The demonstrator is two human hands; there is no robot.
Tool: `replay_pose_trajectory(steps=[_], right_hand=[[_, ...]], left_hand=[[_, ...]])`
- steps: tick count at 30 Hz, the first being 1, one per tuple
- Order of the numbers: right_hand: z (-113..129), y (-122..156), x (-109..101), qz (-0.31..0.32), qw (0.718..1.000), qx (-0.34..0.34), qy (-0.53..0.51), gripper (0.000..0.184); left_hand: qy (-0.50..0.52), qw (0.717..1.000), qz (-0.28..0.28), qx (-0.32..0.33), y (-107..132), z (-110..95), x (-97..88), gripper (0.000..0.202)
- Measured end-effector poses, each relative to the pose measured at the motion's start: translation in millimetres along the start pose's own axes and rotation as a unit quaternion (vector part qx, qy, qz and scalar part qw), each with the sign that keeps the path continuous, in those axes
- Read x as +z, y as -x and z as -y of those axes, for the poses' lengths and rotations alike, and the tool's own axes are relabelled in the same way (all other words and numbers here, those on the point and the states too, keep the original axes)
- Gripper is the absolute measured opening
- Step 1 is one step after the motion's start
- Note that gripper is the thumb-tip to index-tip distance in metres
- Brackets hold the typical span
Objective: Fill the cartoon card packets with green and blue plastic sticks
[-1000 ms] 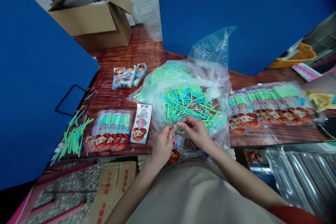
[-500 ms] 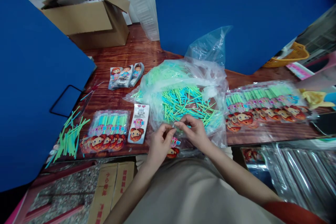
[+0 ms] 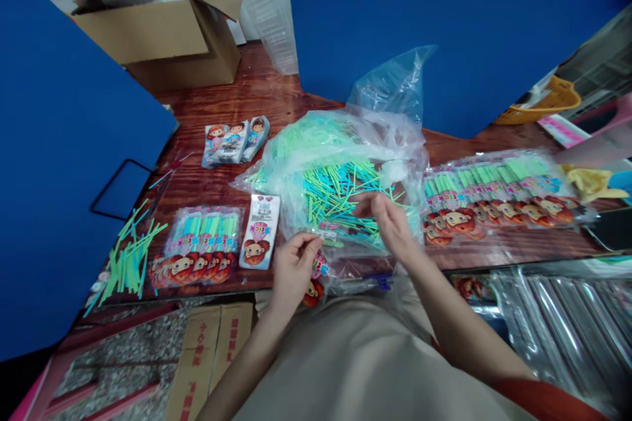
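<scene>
My left hand [image 3: 295, 266] is closed in a pinch on the upper end of a clear printed packet [image 3: 320, 268]. The packet hangs at the table's front edge, its cartoon face partly hidden behind that hand. Over the loose pile of thin green and blue sticks [image 3: 328, 191], my right hand [image 3: 392, 223] has its fingers apart, with nothing visible in them. The sticks lie in a large, opened clear plastic bag [image 3: 286, 164]. Left of my left hand is a stack of flat printed packets [image 3: 259, 233].
Filled stick packets [image 3: 202, 250] overlap at left, beside loose sticks [image 3: 131, 260]. A long row of filled packets [image 3: 498, 197] lies at right. Folded printed packets [image 3: 234, 141] sit behind. A cardboard box [image 3: 158, 39] and blue panels [image 3: 444, 33] stand at the back.
My right hand has come away from my left hand, moving right and forward over the sticks, and its fingers have opened. My left hand has shifted slightly left, still pinching the packet.
</scene>
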State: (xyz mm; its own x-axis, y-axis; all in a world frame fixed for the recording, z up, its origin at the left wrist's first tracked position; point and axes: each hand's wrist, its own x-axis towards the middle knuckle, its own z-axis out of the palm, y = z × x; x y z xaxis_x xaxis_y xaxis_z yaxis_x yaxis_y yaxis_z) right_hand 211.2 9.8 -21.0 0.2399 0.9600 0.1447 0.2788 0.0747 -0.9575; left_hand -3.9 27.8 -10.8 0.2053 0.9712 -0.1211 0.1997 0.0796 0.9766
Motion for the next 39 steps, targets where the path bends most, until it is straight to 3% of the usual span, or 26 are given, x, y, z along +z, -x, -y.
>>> replay_pose_trajectory(steps=[2,5,8,10,16,23,34,39], right_hand=[[-9,-13,-26,-0.031,0.986,0.006,0.162,0.039],[-22,-27,-51,0.014,0.906,0.026,0.423,0.033],[-28,-32,-53,0.068,0.832,0.054,0.548,0.035],[-28,-32,-48,0.092,0.814,0.053,0.571,0.038],[-22,-31,-46,0.181,0.819,0.029,0.544,0.034],[-19,-31,-37,0.222,0.8,0.038,0.556,0.018],[-9,-47,-14,0.197,0.806,-0.033,0.557,0.023],[1,-61,-17,0.198,0.802,-0.032,0.563,0.023]], left_hand=[[0.002,1.0,-0.019,0.01,-2,1,-3.8,0.019],[0.011,0.999,-0.034,0.013,-6,2,-7.0,0.02],[0.028,0.999,-0.042,0.005,-8,2,-6.5,0.021],[0.04,0.998,-0.042,-0.006,-8,1,-5.5,0.022],[0.048,0.997,-0.046,-0.029,-6,2,-6.4,0.025],[0.058,0.996,-0.062,-0.019,-7,-2,-4.0,0.025],[0.067,0.996,-0.057,-0.021,-4,2,-3.5,0.025],[0.061,0.996,-0.066,-0.014,-4,0,-5.2,0.024]])
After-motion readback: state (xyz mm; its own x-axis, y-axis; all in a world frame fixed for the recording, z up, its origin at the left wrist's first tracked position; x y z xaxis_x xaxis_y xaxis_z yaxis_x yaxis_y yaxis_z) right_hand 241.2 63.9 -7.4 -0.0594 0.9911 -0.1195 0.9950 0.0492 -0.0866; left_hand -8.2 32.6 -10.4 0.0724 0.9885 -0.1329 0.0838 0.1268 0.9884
